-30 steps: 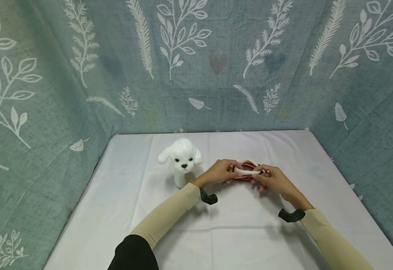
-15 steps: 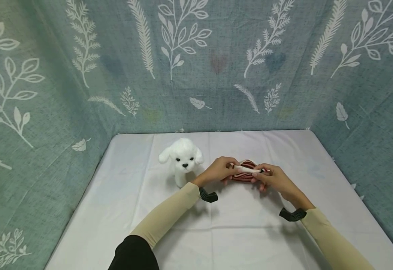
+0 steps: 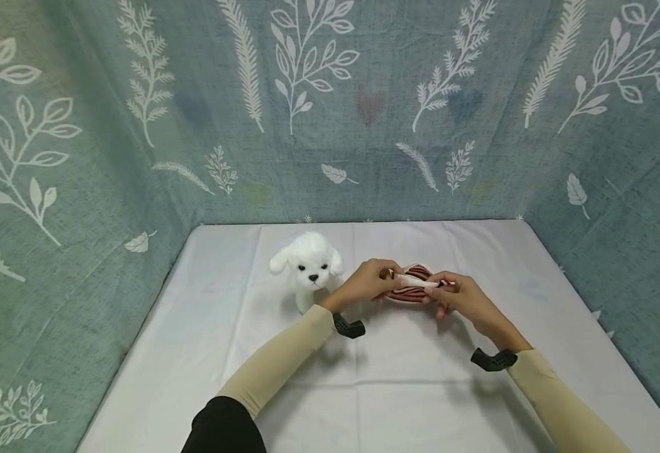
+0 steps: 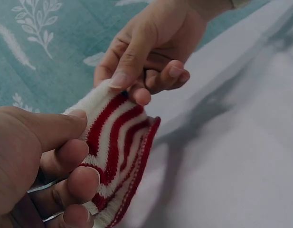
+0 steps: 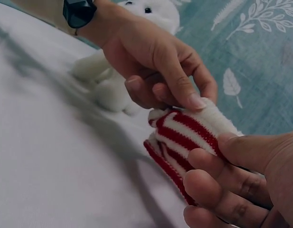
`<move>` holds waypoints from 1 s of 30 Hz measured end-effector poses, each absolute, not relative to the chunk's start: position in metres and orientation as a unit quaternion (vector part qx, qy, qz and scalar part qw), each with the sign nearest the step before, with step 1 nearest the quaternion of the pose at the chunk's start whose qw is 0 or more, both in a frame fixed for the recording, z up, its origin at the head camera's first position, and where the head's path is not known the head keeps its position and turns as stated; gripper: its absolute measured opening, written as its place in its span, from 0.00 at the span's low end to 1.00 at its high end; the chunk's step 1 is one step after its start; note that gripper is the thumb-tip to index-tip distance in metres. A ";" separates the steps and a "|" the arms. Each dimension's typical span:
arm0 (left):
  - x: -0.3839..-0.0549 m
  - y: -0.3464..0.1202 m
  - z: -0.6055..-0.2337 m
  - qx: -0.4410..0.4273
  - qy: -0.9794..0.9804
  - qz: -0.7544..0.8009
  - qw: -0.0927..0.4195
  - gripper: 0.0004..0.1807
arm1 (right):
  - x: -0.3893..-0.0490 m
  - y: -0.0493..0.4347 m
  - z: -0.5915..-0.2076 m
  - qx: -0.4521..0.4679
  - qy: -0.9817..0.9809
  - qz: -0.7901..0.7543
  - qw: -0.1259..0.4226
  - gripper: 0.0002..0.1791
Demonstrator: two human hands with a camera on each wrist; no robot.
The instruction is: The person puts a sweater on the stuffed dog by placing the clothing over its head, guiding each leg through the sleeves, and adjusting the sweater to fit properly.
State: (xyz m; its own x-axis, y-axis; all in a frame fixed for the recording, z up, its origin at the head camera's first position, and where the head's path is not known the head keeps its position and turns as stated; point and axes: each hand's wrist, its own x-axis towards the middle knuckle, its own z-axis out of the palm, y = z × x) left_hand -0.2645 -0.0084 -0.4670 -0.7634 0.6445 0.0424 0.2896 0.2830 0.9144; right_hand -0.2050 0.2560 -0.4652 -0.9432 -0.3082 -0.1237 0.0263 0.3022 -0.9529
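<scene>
Between the two hands hangs a small knitted garment [image 3: 411, 294] with red and white stripes, a white band along its top and a red lower edge. My left hand [image 3: 366, 280] pinches one end of the white band between thumb and fingers. At the other end, my right hand [image 3: 465, 302] pinches the same band. The left wrist view shows the striped knit [image 4: 120, 128] stretched between both thumbs, its lower part hanging loose. Beside my left hand stands a white plush dog [image 3: 311, 264], facing forward with floppy ears and a black nose.
A white cloth [image 3: 420, 402] with fold creases covers the table. Green-blue curtains [image 3: 375, 176] with white leaf prints rise at the back and both sides. Each wrist wears a dark camera band, such as the left one [image 3: 349, 327].
Both hands have risen slightly with the garment. Its opening, seen as a loop a second ago, now looks flatter, and more of its striped front shows. The plush dog stays in place.
</scene>
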 end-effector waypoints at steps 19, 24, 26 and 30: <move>-0.258 -0.015 -0.444 0.301 0.757 0.556 0.167 0.07 | -0.205 0.253 -0.437 -0.101 0.784 -0.600 0.126 0.20; -0.256 -0.014 -0.432 0.314 0.747 0.562 0.165 0.07 | -0.205 0.255 -0.428 -0.108 0.781 -0.603 0.120 0.20; -0.255 -0.014 -0.427 0.318 0.746 0.562 0.164 0.08 | -0.205 0.256 -0.425 -0.110 0.781 -0.603 0.117 0.20; -0.252 -0.015 -0.414 0.320 0.747 0.560 0.160 0.07 | -0.204 0.257 -0.415 -0.125 0.783 -0.600 0.107 0.19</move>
State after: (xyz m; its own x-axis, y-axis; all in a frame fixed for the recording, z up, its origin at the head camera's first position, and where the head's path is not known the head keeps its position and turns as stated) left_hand -0.2525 -0.0153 -0.4142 -0.7445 0.6568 0.1195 0.2992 0.1683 0.9392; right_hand -0.2041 0.2571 -0.4151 -0.9460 -0.3237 -0.0173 -0.0677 0.2495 -0.9660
